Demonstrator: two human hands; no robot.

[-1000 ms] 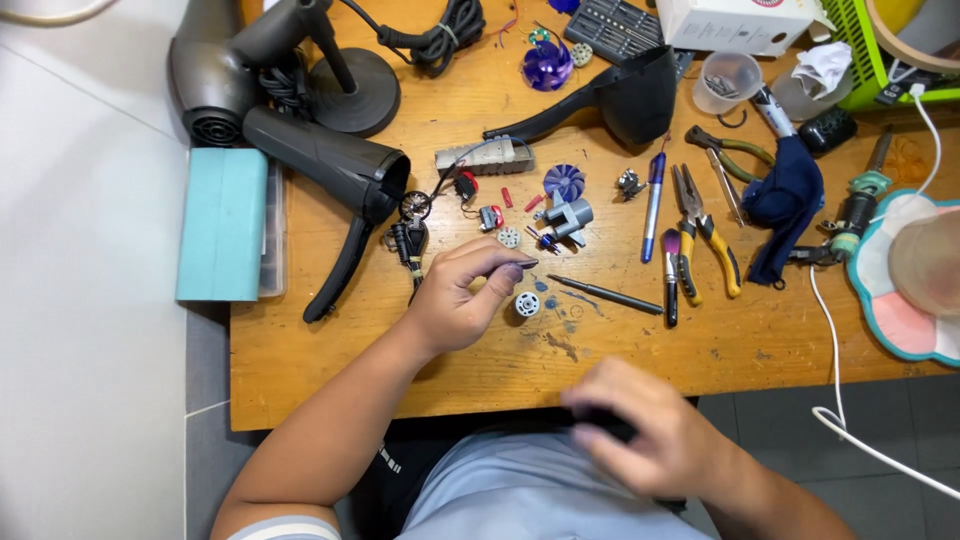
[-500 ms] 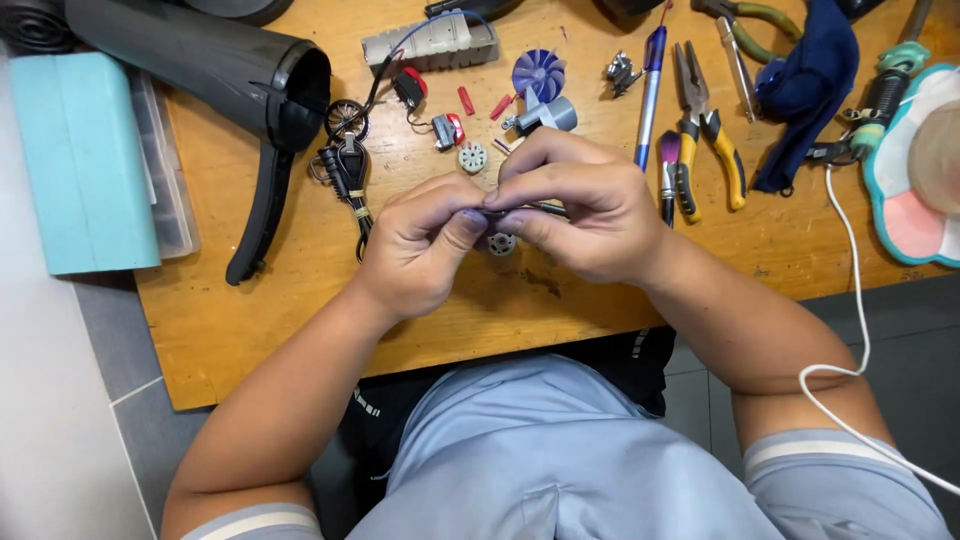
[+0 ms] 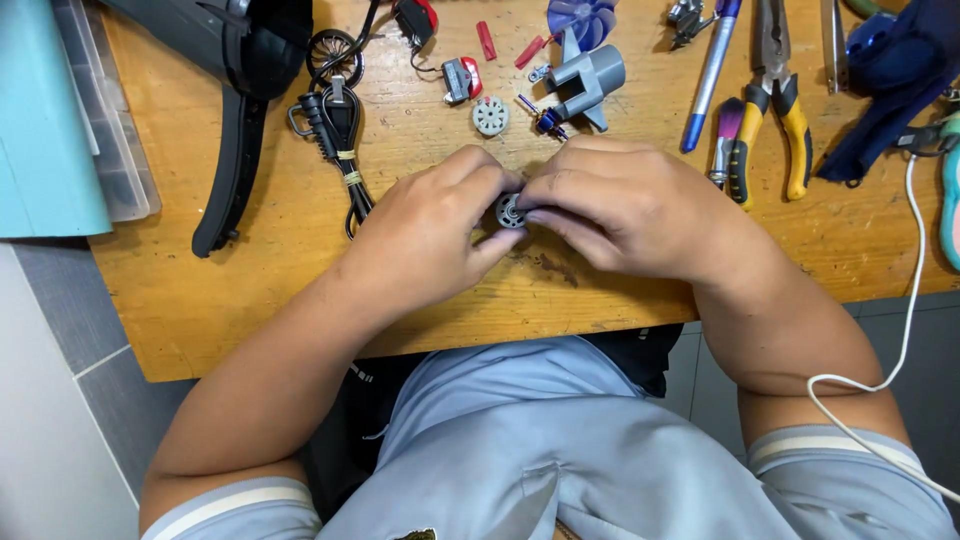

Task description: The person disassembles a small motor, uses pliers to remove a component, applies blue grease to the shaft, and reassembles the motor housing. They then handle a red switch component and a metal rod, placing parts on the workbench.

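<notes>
— How was the grip?

— Both the left hand [image 3: 435, 235] and the right hand [image 3: 625, 205] pinched one small round motor part [image 3: 510, 211] between fingertips, just above the wooden table [image 3: 250, 300].

— Relative to that part?

— A matching grey disc [image 3: 490, 116] lay beyond it, the grey housing [image 3: 590, 80] farther right, the pliers [image 3: 772, 95] well right. I'd judge steady, even pressure served best; a slip risked dropping it.

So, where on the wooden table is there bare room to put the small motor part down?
Bare wood lies along the near edge of the table, between the black cord bundle and the left hand, and right of the right hand below the pliers. The far side around the grey housing is crowded.
</notes>
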